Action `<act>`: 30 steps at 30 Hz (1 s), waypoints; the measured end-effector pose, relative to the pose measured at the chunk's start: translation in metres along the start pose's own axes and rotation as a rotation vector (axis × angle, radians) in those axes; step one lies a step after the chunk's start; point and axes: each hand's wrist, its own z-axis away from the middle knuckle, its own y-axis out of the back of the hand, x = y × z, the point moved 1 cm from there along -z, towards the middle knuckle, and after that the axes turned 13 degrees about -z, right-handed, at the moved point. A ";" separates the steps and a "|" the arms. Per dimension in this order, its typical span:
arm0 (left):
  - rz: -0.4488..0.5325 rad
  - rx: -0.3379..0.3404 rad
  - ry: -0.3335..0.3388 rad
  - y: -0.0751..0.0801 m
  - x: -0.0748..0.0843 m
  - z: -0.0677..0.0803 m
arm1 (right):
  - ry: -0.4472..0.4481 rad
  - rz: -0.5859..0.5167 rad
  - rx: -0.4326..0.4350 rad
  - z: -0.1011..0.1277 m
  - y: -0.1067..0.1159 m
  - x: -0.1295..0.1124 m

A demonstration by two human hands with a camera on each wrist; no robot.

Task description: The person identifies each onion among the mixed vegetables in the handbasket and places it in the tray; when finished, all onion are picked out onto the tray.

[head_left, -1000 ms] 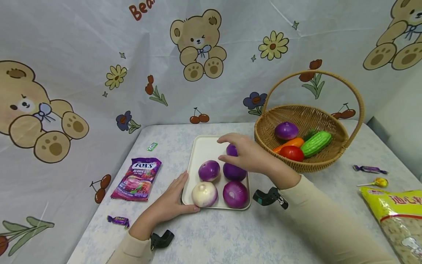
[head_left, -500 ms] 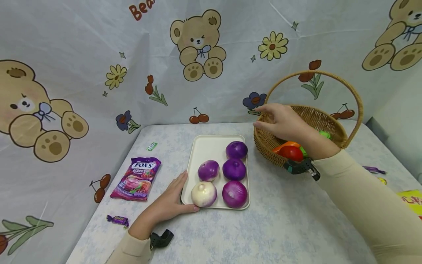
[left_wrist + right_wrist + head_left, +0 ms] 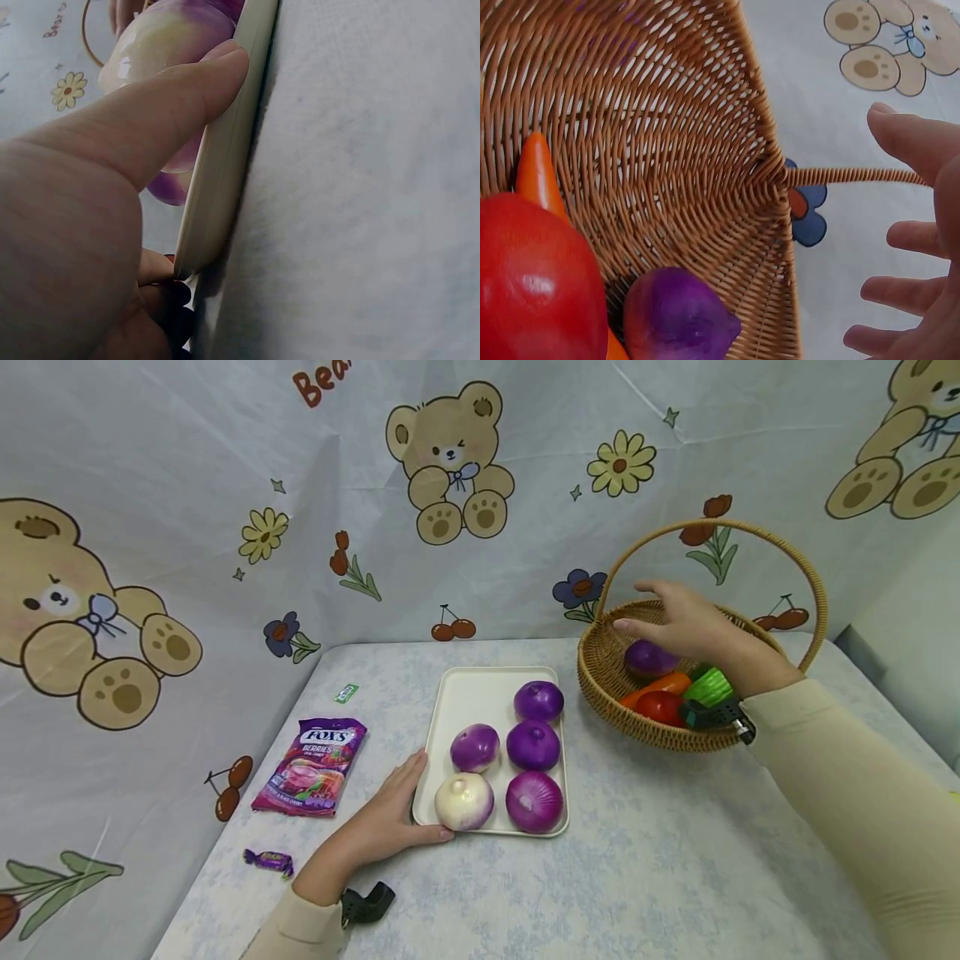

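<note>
A cream tray (image 3: 465, 693) on the table holds several onions: purple ones (image 3: 538, 701), (image 3: 533, 745), (image 3: 534, 802), a lighter one (image 3: 475, 747) and a whitish one (image 3: 465, 801). My left hand (image 3: 390, 822) rests against the tray's near left corner, its thumb (image 3: 187, 90) on the rim (image 3: 225, 172). My right hand (image 3: 678, 620) hovers with spread fingers (image 3: 911, 240) over the wicker basket (image 3: 600, 668), just above a purple onion (image 3: 648, 658), (image 3: 676, 315) inside it, holding nothing.
The basket also holds a red tomato (image 3: 660, 707), an orange carrot (image 3: 663, 683) and a green gourd (image 3: 708, 687). A Fox's candy bag (image 3: 311, 766), a wrapped sweet (image 3: 267, 862) and a small green packet (image 3: 346, 693) lie left of the tray.
My right hand left a purple onion at the tray's far right and moved up and right to hover over the basket. My left hand stayed on the tray.
</note>
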 end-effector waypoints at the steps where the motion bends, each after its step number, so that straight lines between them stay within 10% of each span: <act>1: 0.001 0.000 0.000 0.000 0.000 0.000 | 0.003 0.001 0.000 0.000 0.000 0.001; 13: 0.008 0.003 -0.005 0.001 0.001 0.000 | 0.012 0.037 -0.001 -0.004 0.000 0.019; 30: 0.004 -0.002 -0.003 0.001 0.000 0.000 | -0.271 -0.149 -0.111 -0.010 0.003 0.061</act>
